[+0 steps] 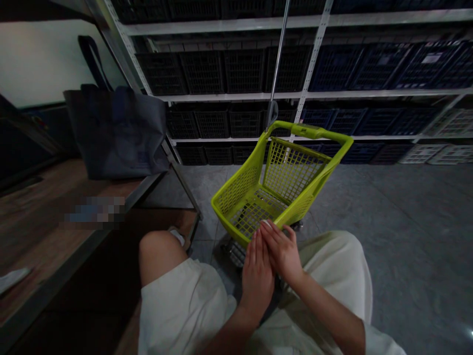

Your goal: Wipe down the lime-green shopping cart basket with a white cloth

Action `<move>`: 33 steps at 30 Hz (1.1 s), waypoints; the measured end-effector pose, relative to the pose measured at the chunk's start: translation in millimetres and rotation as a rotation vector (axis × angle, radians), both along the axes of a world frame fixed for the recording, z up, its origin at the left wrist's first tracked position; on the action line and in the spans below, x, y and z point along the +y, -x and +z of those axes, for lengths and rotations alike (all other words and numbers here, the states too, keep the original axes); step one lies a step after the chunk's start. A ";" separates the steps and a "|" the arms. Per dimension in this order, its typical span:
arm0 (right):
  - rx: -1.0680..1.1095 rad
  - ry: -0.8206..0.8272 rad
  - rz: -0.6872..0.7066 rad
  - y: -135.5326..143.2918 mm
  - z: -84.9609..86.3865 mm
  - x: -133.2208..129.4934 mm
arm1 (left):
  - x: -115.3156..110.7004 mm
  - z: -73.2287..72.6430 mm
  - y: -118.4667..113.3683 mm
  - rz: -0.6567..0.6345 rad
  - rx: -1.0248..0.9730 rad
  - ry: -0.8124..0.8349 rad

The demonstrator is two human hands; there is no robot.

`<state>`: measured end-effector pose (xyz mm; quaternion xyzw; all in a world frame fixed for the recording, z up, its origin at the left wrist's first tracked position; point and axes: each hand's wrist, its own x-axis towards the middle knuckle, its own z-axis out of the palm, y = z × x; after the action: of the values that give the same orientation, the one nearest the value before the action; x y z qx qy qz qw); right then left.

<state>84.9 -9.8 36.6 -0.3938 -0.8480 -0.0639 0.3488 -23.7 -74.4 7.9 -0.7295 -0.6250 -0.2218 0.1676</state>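
Note:
My left hand point(258, 271) and my right hand point(284, 250) rest against each other above my lap, backs up. The fingers of both are stretched out, and the right fingers lie against the left fingertips. A small white spot shows by the right fingertips, too small to make out. The palms are hidden. Just beyond the fingertips stands a yellow-green shopping cart point(242, 182), its mesh basket holding nothing visible. A metal pole point(281, 47) rises beside its handle.
Shelves point(221, 97) with black and blue crates point(244, 71) span the back. On the left, a dark tote bag point(118, 135) sits on a brown table point(48, 212) with a blurred patch and a white object point(14, 279). My knees flank the hands; grey floor point(414, 222) lies right.

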 end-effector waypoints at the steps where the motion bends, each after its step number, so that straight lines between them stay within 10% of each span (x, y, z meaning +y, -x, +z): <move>1: 0.003 0.005 0.034 2.6 -1.3 -4.7 | 0.3 -0.3 0.7 0.003 -0.001 -0.007; 8: -0.222 -0.104 0.307 -64.5 2.9 54.7 | -1.1 7.1 3.9 -0.008 0.015 0.014; 14: -0.073 -0.190 -0.048 -116.8 8.5 117.3 | -2.2 7.1 1.7 -0.012 0.013 0.017; 18: 0.053 -0.179 -0.175 -83.1 1.2 98.2 | -2.3 5.4 0.5 -0.004 -0.001 0.021; 26: -0.023 -0.062 0.152 -6.6 -9.3 9.7 | 0.5 -2.1 5.8 0.005 -0.028 -0.015; 33: -0.259 -0.136 0.267 -94.1 11.5 95.4 | -1.7 8.6 13.0 -0.013 0.058 0.027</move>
<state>179.0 85.6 48.0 -0.2417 -0.9243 -0.1246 0.2679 -36.7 -76.1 16.4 -0.7419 -0.6180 -0.1930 0.1744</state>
